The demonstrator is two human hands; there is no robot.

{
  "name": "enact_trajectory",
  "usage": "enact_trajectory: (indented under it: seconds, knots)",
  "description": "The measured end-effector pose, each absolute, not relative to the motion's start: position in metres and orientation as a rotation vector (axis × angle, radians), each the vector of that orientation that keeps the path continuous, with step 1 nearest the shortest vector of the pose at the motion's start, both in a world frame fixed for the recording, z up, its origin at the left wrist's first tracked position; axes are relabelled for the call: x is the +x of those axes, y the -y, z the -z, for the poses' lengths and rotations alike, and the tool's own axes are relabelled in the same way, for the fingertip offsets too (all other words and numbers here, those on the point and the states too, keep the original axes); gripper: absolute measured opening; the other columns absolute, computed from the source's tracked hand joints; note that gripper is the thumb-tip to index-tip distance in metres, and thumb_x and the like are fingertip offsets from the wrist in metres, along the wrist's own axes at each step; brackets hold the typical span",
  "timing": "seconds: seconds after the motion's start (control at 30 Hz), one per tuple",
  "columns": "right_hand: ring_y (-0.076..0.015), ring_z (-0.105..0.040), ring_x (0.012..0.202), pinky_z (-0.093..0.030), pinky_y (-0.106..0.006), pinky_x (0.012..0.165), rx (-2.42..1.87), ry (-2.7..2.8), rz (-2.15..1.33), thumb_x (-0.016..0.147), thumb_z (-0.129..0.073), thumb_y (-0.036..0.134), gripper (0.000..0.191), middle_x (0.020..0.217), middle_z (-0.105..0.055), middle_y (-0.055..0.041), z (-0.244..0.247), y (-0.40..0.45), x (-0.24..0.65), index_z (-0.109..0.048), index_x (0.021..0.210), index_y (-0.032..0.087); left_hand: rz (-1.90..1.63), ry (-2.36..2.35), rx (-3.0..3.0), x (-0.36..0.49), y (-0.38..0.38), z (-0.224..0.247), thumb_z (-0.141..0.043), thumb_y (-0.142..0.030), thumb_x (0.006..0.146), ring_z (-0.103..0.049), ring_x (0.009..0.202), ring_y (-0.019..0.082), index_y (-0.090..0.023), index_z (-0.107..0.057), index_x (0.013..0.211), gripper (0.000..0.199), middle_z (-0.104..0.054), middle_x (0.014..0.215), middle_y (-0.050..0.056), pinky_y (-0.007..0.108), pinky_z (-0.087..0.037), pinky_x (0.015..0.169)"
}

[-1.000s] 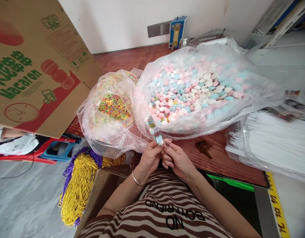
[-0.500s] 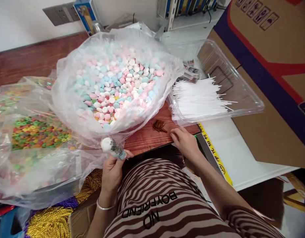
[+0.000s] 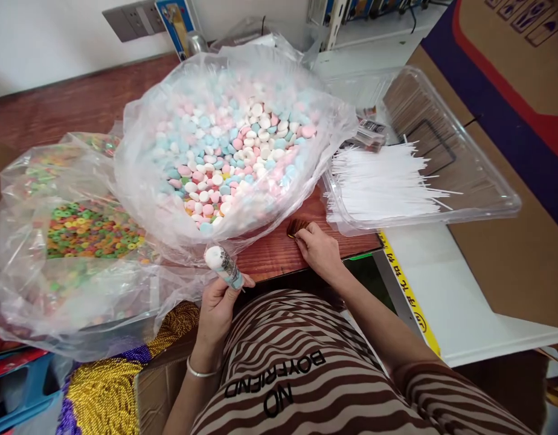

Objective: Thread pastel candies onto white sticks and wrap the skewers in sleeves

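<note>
My left hand, with a silver bangle on the wrist, is closed around a clear printed wrapper of candies. The packet has a white round candy at its top and pale blue lower down; a thin white stick end shows beneath it. My right hand rests at the front edge of the brown table, its thumb and fingertips pinched at a small bunch of gold twist ties. How many ties are between the fingers is hidden. Just beyond both hands lies a big plastic bag of pink, white and blue candies.
At left is a clear bag of colourful ring-shaped candies. White paper sticks fill a clear plastic tray at right, beside a large cardboard box. Gold and purple cords hang low at left.
My right hand has moved left onto the gold twist ties and its fingers have closed there. The left hand still holds the candy packet. The view has shifted slightly.
</note>
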State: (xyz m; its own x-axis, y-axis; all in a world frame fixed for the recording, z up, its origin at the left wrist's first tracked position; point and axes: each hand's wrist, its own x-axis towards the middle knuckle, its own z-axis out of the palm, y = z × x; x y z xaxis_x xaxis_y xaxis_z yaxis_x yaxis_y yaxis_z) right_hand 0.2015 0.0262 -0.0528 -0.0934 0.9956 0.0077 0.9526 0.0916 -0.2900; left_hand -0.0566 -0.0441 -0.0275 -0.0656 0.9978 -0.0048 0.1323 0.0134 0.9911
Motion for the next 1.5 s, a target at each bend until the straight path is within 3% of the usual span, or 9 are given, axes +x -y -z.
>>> enact_trajectory:
  seconds: [0.43, 0.57, 0.7, 0.83, 1.0, 1.2, 1.3, 1.4, 1.5]
  knots:
    - [-0.0207, -0.064, 0.086, -0.043, -0.031, 0.071, -1.659, 1.805, -0.476, 0.100, -0.052, 0.027, 0.019, 0.098, -0.068, -0.0074, 0.054, -0.023, 0.210, -0.068, 0.091, 0.022, -1.099, -1.360, 1.192, -0.055, 0.041, 0.030, -0.068, -0.053, 0.090, -0.067, 0.082, 0.023, -0.018, -0.073, 0.082, 0.036, -0.074, 0.084, 0.008, 0.036, -0.055, 0.080]
    - [-0.0195, -0.059, 0.076, -0.045, -0.032, 0.072, -1.524, 1.507, -0.746, 0.097, -0.055, 0.032, 0.017, 0.082, -0.066, -0.0040, 0.051, -0.027, 0.210, -0.059, 0.084, 0.023, -1.053, -1.355, 1.212, -0.056, 0.042, 0.025, -0.063, -0.049, 0.094, -0.066, 0.082, 0.022, -0.018, -0.072, 0.085, 0.033, -0.073, 0.084, 0.006, 0.034, -0.054, 0.081]
    - [-0.0120, -0.044, 0.055, -0.036, -0.027, 0.054, -1.223, 1.136, -1.190, 0.097, -0.062, 0.044, 0.026, 0.073, -0.057, 0.0018, 0.036, -0.019, 0.207, -0.055, 0.083, 0.023, -0.899, -1.468, 1.383, -0.056, 0.039, 0.016, -0.056, -0.037, 0.099, -0.062, 0.070, 0.017, -0.018, -0.069, 0.085, 0.027, -0.068, 0.075, 0.002, 0.029, -0.049, 0.071]
    - [-0.0099, -0.040, 0.052, -0.032, -0.025, 0.050, -0.998, 1.092, -1.432, 0.097, -0.065, 0.046, 0.026, 0.067, -0.053, 0.0042, 0.008, 0.005, 0.183, -0.059, 0.086, 0.022, -0.755, -1.704, 1.865, -0.042, 0.035, 0.007, -0.053, -0.022, 0.098, -0.060, 0.071, 0.017, -0.019, -0.069, 0.087, 0.020, -0.066, 0.077, 0.003, 0.028, -0.045, 0.069]
    - [-0.0103, -0.037, 0.052, -0.031, -0.024, 0.047, -1.120, 1.199, -1.554, 0.091, -0.068, 0.055, 0.037, 0.061, -0.048, 0.0049, 0.001, 0.025, 0.135, -0.060, 0.079, 0.021, -0.720, -1.828, 2.224, -0.026, 0.032, 0.004, -0.044, -0.009, 0.098, -0.058, 0.080, 0.019, -0.017, -0.070, 0.095, 0.027, -0.062, 0.088, 0.007, 0.029, -0.046, 0.071]
    - [-0.0103, -0.034, 0.050, -0.027, -0.025, 0.045, -1.208, 1.185, -1.524, 0.087, -0.068, 0.060, 0.041, 0.056, -0.044, 0.0060, 0.014, 0.022, 0.116, -0.060, 0.075, 0.021, -0.849, -1.915, 2.273, -0.025, 0.037, 0.004, -0.048, -0.018, 0.103, -0.059, 0.071, 0.017, -0.018, -0.066, 0.096, 0.019, -0.063, 0.081, 0.004, 0.028, -0.043, 0.065]
    - [-0.0095, -0.033, 0.048, -0.025, -0.024, 0.043, -1.197, 1.108, -1.597, 0.085, -0.070, 0.060, 0.042, 0.054, -0.043, 0.0070, 0.018, 0.022, 0.117, -0.060, 0.077, 0.021, -0.948, -1.909, 2.209, -0.025, 0.039, 0.006, -0.051, -0.021, 0.103, -0.064, 0.074, 0.018, -0.017, -0.063, 0.108, 0.014, -0.068, 0.086, 0.006, 0.028, -0.045, 0.066]
    - [-0.0081, -0.030, 0.045, -0.022, -0.023, 0.042, -1.163, 0.958, -1.698, 0.083, -0.073, 0.061, 0.042, 0.052, -0.041, 0.0089, 0.022, 0.023, 0.116, -0.058, 0.079, 0.021, -1.026, -1.859, 2.191, -0.024, 0.039, 0.008, -0.050, -0.020, 0.103, -0.070, 0.084, 0.020, -0.015, -0.058, 0.127, 0.026, -0.074, 0.100, 0.011, 0.029, -0.050, 0.072]
    - [-0.0073, -0.028, 0.044, -0.020, -0.022, 0.041, -1.143, 0.894, -1.731, 0.081, -0.076, 0.061, 0.044, 0.052, -0.039, 0.0098, 0.024, 0.022, 0.115, -0.057, 0.078, 0.021, -1.022, -1.829, 2.235, -0.024, 0.039, 0.009, -0.048, -0.021, 0.104, -0.070, 0.085, 0.020, -0.016, -0.060, 0.129, 0.028, -0.074, 0.101, 0.010, 0.029, -0.051, 0.075]
